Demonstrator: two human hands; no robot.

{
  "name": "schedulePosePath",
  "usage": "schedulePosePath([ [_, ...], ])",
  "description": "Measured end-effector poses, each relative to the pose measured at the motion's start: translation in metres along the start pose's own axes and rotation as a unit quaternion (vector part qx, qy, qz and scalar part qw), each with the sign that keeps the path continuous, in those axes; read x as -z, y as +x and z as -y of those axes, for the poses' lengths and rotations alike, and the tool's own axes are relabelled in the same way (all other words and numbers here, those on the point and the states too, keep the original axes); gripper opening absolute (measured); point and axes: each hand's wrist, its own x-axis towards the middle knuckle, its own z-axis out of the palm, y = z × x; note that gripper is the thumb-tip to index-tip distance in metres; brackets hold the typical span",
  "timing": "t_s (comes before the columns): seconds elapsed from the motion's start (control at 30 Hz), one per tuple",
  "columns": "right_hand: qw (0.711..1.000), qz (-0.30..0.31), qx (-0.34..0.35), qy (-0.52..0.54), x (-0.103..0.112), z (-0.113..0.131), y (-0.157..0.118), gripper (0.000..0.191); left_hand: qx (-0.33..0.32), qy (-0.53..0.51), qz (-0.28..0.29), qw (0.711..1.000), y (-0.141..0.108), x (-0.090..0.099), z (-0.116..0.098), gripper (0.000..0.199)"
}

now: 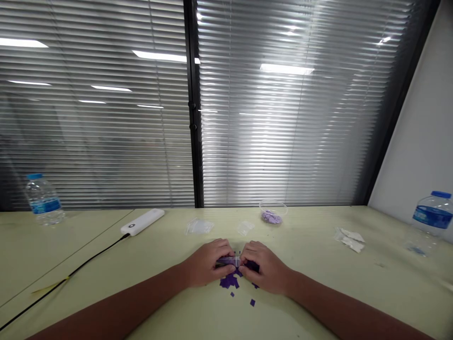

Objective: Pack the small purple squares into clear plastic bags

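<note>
Low in the middle of the view, my left hand (209,262) is closed, thumb and fingers pinching one end of what looks like a small clear plastic bag (228,260) with purple showing in it. My right hand (267,267) is also closed, its fingertips meeting the bag's other end. Dark purple shows under the right fingers, but its shape is partly hidden. Right below the hands lies a loose pile of small purple paper squares (230,282). A single purple square (252,302) rests nearer to me on the table.
Beyond my hands lie flat clear plastic bags (200,226), a smaller clear bag (245,228) and a round clear tub (272,216) with pale purple bits. A white power bank (143,222) with a black cable is left. Water bottles (45,200) (430,219) flank the table; crumpled white packets (350,239) lie right.
</note>
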Motion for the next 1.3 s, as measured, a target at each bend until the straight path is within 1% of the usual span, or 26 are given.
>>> schedulePosePath([
  [0.3, 1.000, 0.004, -0.004, 0.003, 0.0014, 0.0008, 0.0004, 0.006, -0.001, 0.002, -0.001, 1.000, 0.0003, -0.0001, 0.0000, 0.021],
  [0.9, 1.000, 0.009, -0.010, 0.004, 0.0017, 0.0005, 0.0011, 0.007, 0.000, 0.000, -0.001, 1.000, 0.0002, -0.0009, 0.0013, 0.024],
  [1.3, 1.000, 0.012, -0.012, 0.001, 0.0017, 0.0002, 0.0003, 0.008, 0.008, -0.003, 0.003, 1.000, 0.0002, 0.0002, -0.0004, 0.022],
])
